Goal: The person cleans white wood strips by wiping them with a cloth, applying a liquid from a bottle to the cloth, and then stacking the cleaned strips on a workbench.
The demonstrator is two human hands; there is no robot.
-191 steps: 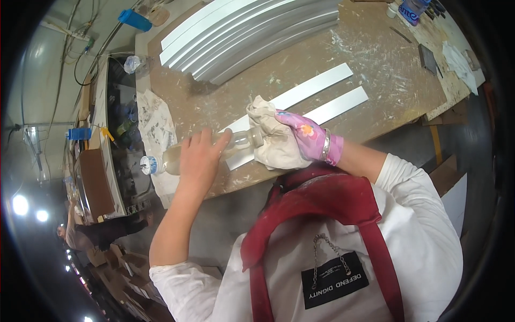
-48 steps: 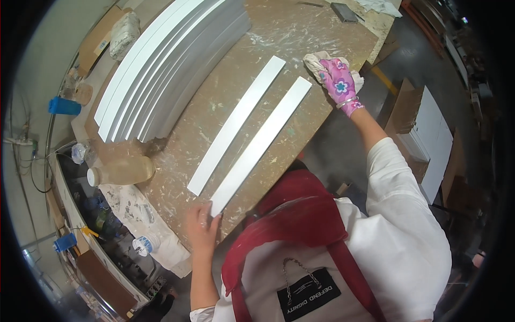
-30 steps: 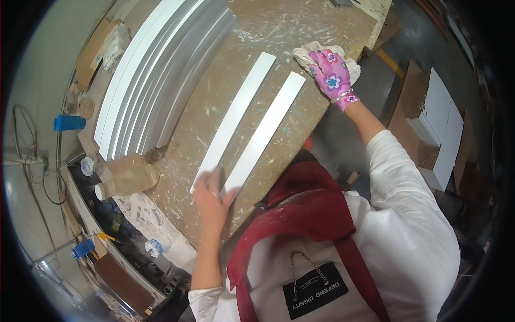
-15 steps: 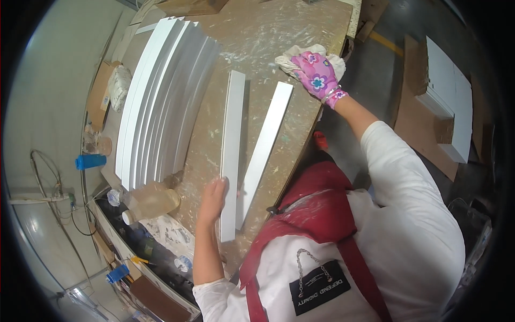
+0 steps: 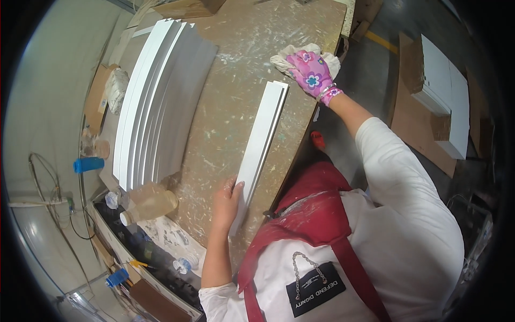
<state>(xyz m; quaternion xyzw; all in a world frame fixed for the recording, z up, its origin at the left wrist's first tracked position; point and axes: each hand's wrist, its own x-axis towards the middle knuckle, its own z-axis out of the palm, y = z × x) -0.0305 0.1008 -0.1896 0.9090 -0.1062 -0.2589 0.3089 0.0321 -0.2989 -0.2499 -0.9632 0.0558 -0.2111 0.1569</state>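
Two long white strips (image 5: 262,134) lie slanting on the worktable, one resting on or close against the other, so only an edge of the lower one shows. My bare left hand (image 5: 226,201) grips the upper strip near its close end, thumb along the side; some fingers are hidden. In a pink flowered glove, my right hand (image 5: 311,72) is closed on a crumpled cream rag (image 5: 281,60), pressed to the table by its right edge, just beyond the strips' far ends.
A big stack of white strips (image 5: 155,107) stands on the left of the worktable (image 5: 214,134). Near it lies a plastic bottle of yellowish liquid (image 5: 153,204). Cardboard with white panels (image 5: 448,96) sits on the floor at right. A blue-capped container (image 5: 88,164) is at far left.
My left hand has brought its strip rightward, over or against the second one, closing the gap between them. The right hand with the rag has barely shifted.
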